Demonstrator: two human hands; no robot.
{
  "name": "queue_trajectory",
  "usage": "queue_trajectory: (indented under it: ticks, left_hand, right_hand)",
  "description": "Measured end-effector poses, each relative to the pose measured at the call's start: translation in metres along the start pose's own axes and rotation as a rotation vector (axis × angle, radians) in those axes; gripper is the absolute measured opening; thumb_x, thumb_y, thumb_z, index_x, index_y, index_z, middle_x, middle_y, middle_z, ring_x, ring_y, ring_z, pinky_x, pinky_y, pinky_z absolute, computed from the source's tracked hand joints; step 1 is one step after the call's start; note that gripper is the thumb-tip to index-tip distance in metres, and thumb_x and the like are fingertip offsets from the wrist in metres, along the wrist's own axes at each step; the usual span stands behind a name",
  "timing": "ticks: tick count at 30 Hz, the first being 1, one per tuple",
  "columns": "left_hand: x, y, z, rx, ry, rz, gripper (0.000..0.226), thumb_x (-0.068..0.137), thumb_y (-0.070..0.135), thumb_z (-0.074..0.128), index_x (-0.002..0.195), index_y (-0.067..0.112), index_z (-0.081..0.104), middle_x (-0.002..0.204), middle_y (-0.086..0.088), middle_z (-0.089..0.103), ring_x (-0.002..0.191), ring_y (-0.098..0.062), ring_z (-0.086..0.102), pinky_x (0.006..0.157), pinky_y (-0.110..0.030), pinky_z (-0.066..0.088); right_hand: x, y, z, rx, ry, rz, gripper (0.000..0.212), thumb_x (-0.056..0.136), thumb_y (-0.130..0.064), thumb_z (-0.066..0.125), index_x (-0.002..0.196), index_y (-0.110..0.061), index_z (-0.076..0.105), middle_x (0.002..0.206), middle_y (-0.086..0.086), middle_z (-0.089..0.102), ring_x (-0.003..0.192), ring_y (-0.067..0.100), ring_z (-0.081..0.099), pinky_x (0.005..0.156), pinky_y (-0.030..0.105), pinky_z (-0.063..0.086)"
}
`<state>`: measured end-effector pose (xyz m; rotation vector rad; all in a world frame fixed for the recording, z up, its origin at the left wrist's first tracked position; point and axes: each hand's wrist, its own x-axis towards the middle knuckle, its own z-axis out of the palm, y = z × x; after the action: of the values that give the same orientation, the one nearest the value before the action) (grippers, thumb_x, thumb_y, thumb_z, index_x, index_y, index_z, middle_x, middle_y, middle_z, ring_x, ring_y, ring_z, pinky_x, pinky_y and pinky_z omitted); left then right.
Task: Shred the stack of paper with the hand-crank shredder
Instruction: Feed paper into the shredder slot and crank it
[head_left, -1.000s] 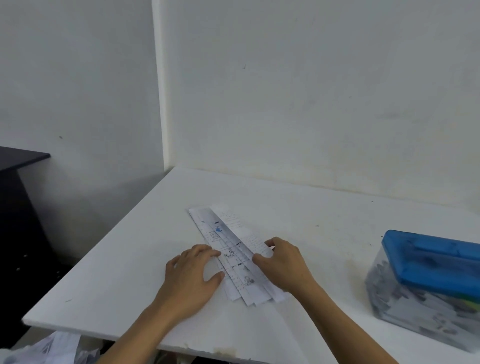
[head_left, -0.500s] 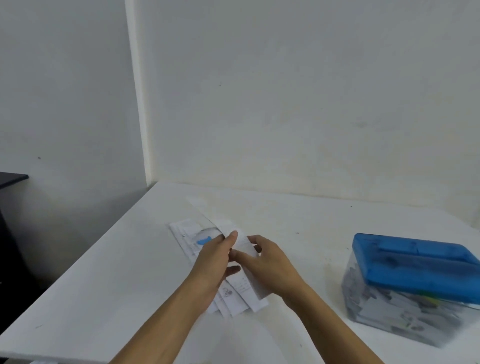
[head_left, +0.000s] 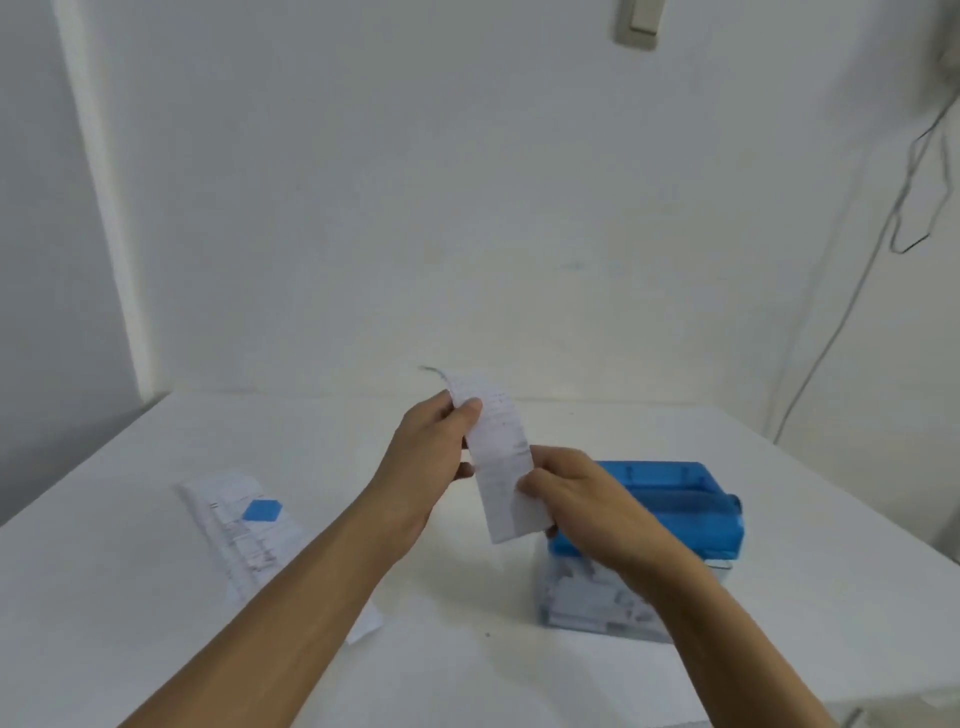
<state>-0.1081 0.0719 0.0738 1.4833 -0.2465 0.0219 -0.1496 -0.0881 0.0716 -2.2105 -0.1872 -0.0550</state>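
The left hand (head_left: 431, 467) pinches the top of a paper strip (head_left: 501, 467) with curled fingers (head_left: 470, 413), the right hand (head_left: 576, 504) pinches its lower part; the shredder (head_left: 675, 499) stands on the desk (head_left: 493, 665), just beyond the right hand

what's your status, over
Left hand pinches strip top, right hand its lower edge. Strip in air beside shredder, not yet fed. Stack on table. Nothing in the way.

No legible text anywhere. Faint printed lines on paper strip (head_left: 501, 457), too blurred to read. Print plus blue patch (head_left: 262, 510) on paper stack (head_left: 236, 551), likewise unreadable.
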Motion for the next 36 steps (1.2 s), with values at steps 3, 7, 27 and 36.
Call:
queue_trajectory:
  ticks: [3,7,27,36]
  left_hand:
    - [0.011,0.014,0.034,0.146,-0.141,0.091,0.019,0.103,0.021,0.059,0.12,0.024,0.067,0.113,0.008,0.073,0.104,-0.012,0.068,0.088,-0.032,0.057]
    - [0.024,0.007,0.069,0.459,-0.212,0.126,0.015,0.095,0.02,0.071,0.108,0.026,0.07,0.105,0.013,0.073,0.093,-0.006,0.069,0.079,-0.021,0.054]
    - [0.039,-0.039,0.089,0.806,-0.206,0.138,0.015,0.098,0.021,0.066,0.089,0.031,0.058,0.089,0.015,0.059,0.074,-0.003,0.053,0.057,-0.01,0.038]
    - [0.043,-0.045,0.1,0.766,-0.233,0.081,0.026,0.091,0.042,0.072,0.111,0.033,0.056,0.119,0.014,0.059,0.111,-0.01,0.057,0.088,-0.025,0.05]
  right_hand:
    - [-0.004,0.005,-0.043,0.039,0.13,-0.048,0.026,0.101,-0.01,0.045,0.106,-0.017,0.07,0.093,0.007,0.072,0.078,0.021,0.062,0.064,0.03,0.048]
    - [0.001,0.021,-0.081,0.041,0.252,-0.064,0.028,0.102,-0.012,0.048,0.106,-0.03,0.07,0.097,-0.005,0.076,0.089,0.014,0.071,0.076,0.033,0.06]
    - [0.014,0.088,-0.089,-0.372,0.21,-0.004,0.014,0.093,-0.035,0.064,0.092,-0.023,0.071,0.087,-0.009,0.071,0.083,0.017,0.065,0.081,0.035,0.058]
    - [0.013,0.091,-0.088,-0.383,0.251,-0.003,0.014,0.092,-0.033,0.067,0.086,-0.02,0.069,0.086,-0.004,0.071,0.082,0.018,0.065,0.08,0.04,0.057]
